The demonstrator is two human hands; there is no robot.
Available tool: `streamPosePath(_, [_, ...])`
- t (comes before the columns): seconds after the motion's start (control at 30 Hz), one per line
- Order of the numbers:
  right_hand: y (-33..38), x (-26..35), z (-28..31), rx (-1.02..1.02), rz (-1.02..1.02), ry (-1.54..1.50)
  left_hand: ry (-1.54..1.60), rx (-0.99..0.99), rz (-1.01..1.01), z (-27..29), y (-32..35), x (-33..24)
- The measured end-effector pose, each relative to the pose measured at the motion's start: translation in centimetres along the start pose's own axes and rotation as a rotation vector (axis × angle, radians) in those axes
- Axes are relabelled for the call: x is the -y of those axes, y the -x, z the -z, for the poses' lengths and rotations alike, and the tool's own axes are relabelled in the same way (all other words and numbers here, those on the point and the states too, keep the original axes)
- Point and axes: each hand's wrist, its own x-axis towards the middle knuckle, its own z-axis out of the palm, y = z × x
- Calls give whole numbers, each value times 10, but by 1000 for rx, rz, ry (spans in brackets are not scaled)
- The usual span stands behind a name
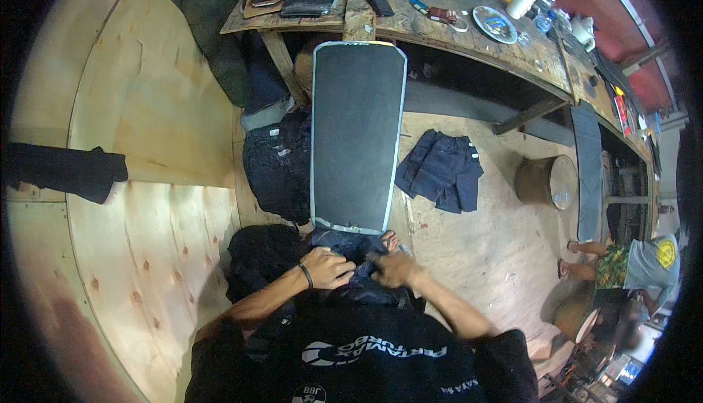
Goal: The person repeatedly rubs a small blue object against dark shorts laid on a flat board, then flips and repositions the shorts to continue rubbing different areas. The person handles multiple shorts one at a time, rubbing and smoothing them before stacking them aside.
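Bunching soft, limp dark denim garment [350,248] at its near edge, left hand [327,267] and right hand [393,269] both curling fingers closed on its folds.

Position: the head camera sat above the person's own shoulders.
Facing: it looked steeply down past the left hand [327,267] and right hand [395,269].
Nearness: close to the fingers, far from the long cluttered wooden workbench [469,33] beyond them.
Lens: fisheye, edges bent.
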Motion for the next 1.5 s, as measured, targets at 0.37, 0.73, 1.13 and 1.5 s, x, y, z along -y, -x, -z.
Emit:
streamPosePath(0.37, [34, 4, 81, -293, 148, -575, -226, -394, -300, 138, -58, 77])
streamPosePath(0.73, [39, 6, 113, -150, -316, -319, -45, -541, -261, 91, -66, 100])
streamPosePath(1.13, [-34, -10, 212, -1038, -530, -124, -58, -442, 41, 138, -150, 115])
streamPosePath(1.5, [-76, -84, 278, -781, -404, -351, -373, -492, 179, 151, -336, 225])
